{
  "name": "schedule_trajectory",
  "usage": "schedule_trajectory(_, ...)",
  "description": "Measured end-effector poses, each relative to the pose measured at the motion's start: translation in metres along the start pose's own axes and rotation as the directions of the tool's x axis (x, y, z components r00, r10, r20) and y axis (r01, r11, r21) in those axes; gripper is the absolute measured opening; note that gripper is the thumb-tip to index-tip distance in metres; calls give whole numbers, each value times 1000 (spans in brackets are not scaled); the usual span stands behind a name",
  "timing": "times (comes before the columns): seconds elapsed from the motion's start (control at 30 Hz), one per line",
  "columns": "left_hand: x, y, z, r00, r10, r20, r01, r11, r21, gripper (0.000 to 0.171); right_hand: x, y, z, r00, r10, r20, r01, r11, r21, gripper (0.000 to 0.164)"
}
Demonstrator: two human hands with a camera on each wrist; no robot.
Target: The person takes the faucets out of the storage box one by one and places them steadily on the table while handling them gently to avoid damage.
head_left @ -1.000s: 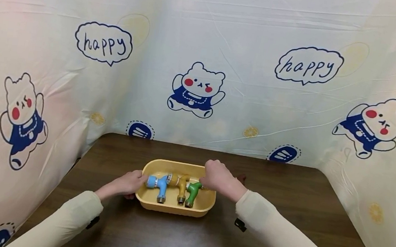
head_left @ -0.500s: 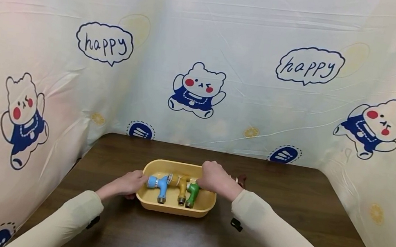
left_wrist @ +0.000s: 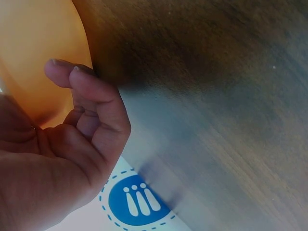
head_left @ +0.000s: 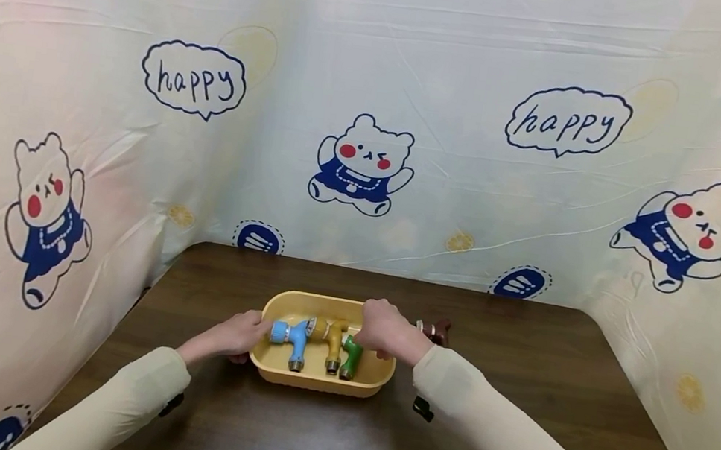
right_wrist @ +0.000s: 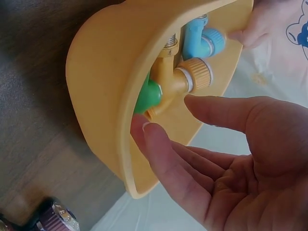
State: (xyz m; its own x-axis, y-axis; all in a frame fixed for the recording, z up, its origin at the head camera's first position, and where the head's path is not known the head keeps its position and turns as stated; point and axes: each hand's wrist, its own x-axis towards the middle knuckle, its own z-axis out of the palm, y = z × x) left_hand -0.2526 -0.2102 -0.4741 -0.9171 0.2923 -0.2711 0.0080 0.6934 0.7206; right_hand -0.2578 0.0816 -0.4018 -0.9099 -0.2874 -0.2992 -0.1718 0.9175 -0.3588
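Right hand (head_left: pixel 384 329) had shifted leftward over tub (head_left: pixel 314 383), baring more of brown tap (head_left: pixel 441 332), right of tub. Fingers (right_wrist: pixel 168 161) parted, nothing between; green tap (head_left: pixel 351 360) lay in tub, seemingly released, beside yellow tap (head_left: pixel 335 347). Left hand (head_left: pixel 239 332) gripped tub's left end.

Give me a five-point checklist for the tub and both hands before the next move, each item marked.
1. Left hand steadying the yellow, oval plastic-looking tub: ok, it grips the left end.
2. Right hand free: ok, thumb and fingers stand apart with nothing visible between them.
3. Light-blue tap with a metal end and mustard-yellow tap with a metal end inside the tub: ok.
4. Green tap with a metal end clear of the right hand's fingertips: cannot tell, they overlap in view.
5. Dark brown, ridged piece in the tub: not ok, it lies outside, to the right.
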Motion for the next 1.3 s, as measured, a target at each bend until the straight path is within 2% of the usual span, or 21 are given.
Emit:
schedule_trajectory(0.1,-1,2,2,1000,-10,-12,10,1000,4,32,2,0,2,1000,-9,-2,9,1000,-1,44)
schedule_trajectory(0.13,-6,9,2,999,-45,-23,45,999,7,30,3,0,3,1000,-10,-4,10,1000,1,46)
schedule_trajectory(0.17,-7,11,3,998,-51,-30,52,999,12,30,3,0,3,1000,-15,-10,15,1000,3,45)
schedule_trajectory(0.27,-9,14,4,997,-56,-45,57,998,25,30,4,0,5,1000,-15,-17,15,1000,2,42)
schedule_trajectory(0.37,-7,10,3,999,-36,-37,36,999,17,30,6,-1,6,1000,-3,-9,3,1000,-3,40)
schedule_trajectory(0.47,8,-8,2,1000,-26,-8,26,1000,1,31,7,-2,8,1000,17,2,-17,1000,-8,38)
schedule_trajectory(0.53,24,-29,4,1000,-12,5,12,1000,1,33,9,-3,9,999,31,11,-31,999,-12,34)
schedule_trajectory(0.63,49,-58,9,999,-34,13,34,999,-11,34,11,-4,11,998,49,31,-48,999,-23,28)
schedule_trajectory(0.7,55,-67,12,1000,-22,8,22,1000,-9,36,12,-5,12,998,57,42,-55,998,-33,27)
schedule_trajectory(0.77,51,-63,12,1000,-24,3,24,1000,-6,36,13,-6,13,997,61,50,-59,997,-46,27)
schedule_trajectory(0.87,41,-54,9,1000,26,16,-26,1000,0,40,15,-6,13,996,69,56,-66,996,-66,30)
schedule_trajectory(0.93,26,-34,7,1000,7,-1,-7,1000,3,37,16,-7,13,995,76,61,-71,995,-75,29)
schedule_trajectory(1.07,40,-47,9,999,-49,1,49,999,-16,33,15,-10,12,993,92,69,-87,994,-71,26)
schedule_trajectory(1.1,34,-41,9,999,-42,-15,42,999,9,30,15,-11,11,993,95,71,-90,994,-68,26)
schedule_trajectory(1.17,47,-61,11,1000,-12,1,12,1000,15,34,14,-12,11,992,101,76,-96,993,-64,26)
schedule_trajectory(1.23,49,-65,10,1000,19,20,-20,999,30,37,15,-13,11,991,109,81,-103,993,-64,25)
schedule_trajectory(1.3,49,-67,10,999,47,9,-47,998,45,39,16,-14,10,990,116,86,-109,991,-77,24)
